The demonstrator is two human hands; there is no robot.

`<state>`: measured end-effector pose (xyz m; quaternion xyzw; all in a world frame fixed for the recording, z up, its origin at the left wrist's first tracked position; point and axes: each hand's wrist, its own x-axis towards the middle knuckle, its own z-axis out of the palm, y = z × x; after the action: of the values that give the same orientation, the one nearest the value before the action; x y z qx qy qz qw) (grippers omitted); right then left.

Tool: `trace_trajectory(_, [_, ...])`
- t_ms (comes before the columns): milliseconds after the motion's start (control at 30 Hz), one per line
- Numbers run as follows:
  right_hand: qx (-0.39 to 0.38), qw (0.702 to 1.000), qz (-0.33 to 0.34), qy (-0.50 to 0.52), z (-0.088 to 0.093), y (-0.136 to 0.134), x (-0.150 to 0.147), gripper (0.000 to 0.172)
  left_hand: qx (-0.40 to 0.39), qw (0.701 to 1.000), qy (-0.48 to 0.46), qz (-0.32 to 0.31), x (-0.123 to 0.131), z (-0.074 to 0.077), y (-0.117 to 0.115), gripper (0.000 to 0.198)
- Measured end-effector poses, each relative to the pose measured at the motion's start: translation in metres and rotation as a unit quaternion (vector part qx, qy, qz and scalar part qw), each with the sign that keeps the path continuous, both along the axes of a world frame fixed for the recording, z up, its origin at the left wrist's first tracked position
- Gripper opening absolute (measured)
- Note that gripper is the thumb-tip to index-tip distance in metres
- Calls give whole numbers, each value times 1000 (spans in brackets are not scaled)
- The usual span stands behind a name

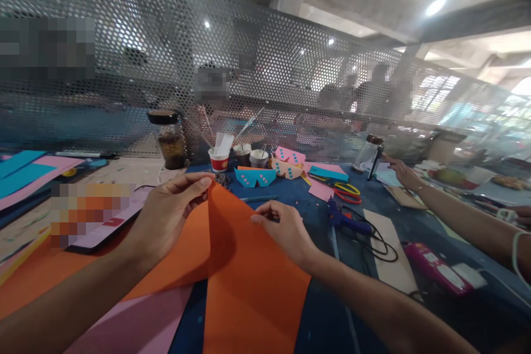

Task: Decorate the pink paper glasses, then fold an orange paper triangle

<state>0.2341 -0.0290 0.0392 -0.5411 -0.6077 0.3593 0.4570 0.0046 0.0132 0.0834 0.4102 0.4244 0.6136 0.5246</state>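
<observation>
Head view. A blue worktable [332,315] stands before a perforated metal screen [290,66]. At centre lies a folded orange paper sheet [249,287], its peak at 12 o'clock. The left hand [166,221] pinches that peak between thumb and forefinger. The right hand [286,232], fingers curled closed, grips the sheet's edge at 2 o'clock. A pink sheet [136,321] lies at 7 o'clock and a blue glue gun [344,221] at 2 o'clock. A co-worker's hand [400,172] is beyond the glue gun.
</observation>
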Motion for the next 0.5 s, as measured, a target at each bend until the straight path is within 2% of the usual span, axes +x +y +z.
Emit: trace_trajectory(500, [-28, 999, 21, -20, -4, 3, 5, 12, 4, 1000, 3, 13, -7, -5, 13, 42])
